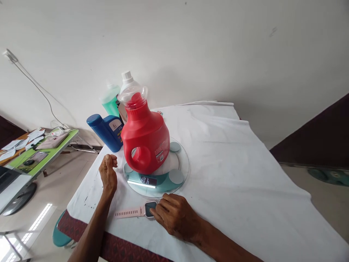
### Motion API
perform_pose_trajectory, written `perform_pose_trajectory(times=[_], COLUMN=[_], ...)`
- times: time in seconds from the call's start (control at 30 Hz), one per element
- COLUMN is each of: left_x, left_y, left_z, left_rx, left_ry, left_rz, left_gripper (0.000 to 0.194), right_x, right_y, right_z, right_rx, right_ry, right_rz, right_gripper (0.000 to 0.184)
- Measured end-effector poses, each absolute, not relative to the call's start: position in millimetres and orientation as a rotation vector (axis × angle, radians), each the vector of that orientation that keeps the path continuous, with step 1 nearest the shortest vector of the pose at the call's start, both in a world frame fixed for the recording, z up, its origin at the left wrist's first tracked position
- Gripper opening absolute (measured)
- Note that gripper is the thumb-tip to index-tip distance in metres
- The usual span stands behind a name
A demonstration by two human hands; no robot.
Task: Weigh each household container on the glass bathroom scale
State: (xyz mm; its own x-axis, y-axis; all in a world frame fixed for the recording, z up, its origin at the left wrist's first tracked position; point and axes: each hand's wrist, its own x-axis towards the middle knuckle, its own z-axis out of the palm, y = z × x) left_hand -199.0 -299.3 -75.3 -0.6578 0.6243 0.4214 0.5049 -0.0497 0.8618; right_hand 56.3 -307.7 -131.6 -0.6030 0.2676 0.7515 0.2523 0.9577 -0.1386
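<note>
A large red jug [147,138] stands upright on a round glass scale [163,187], its handle facing me. Over its neck sits a clear plastic collar [128,95]. Lit digits show on the scale's display [147,181], too blurred to read surely. In front of the scale lies a smartwatch [151,209] with a pink strap [129,213]. My right hand [177,216] is closed at its right side, one digit on the screen; the strap's other end is hidden. My left hand [108,173], fingers curled and nothing visible in them, rests left of the scale, apart from the jug.
Behind the jug stand a blue bottle [106,131], a green bottle [111,102] and a white bottle [127,80], near the wall. A white cloth [218,174] covers the table. Off to the left, a green-topped desk [58,147] bears papers; a teal stool [60,234] is below.
</note>
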Motion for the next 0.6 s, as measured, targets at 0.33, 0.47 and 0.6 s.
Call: perform_pose_trajectory(times=[0.33,0.47,0.6], left_x=[-130.3,-122.6,-105.8], left_y=[-273.6,-257.4,-232.4], left_z=[-12.6,-0.1,31.6], left_rx=[1.211,0.960,0.959], left_ry=[1.592,1.571,1.473], left_rz=[1.715,1.863,1.949], left_gripper=[0.061,0.066,0.066], right_x=[53.5,45.9,27.6], right_y=[-306.2,-303.6,-297.2], right_z=[-136.3,-144.7,-164.1], right_rx=[-0.378,-0.376,-0.296], right_ry=[-2.278,-2.226,-2.171], right_rz=[-0.023,-0.063,-0.136], right_gripper=[0.023,0.027,0.038])
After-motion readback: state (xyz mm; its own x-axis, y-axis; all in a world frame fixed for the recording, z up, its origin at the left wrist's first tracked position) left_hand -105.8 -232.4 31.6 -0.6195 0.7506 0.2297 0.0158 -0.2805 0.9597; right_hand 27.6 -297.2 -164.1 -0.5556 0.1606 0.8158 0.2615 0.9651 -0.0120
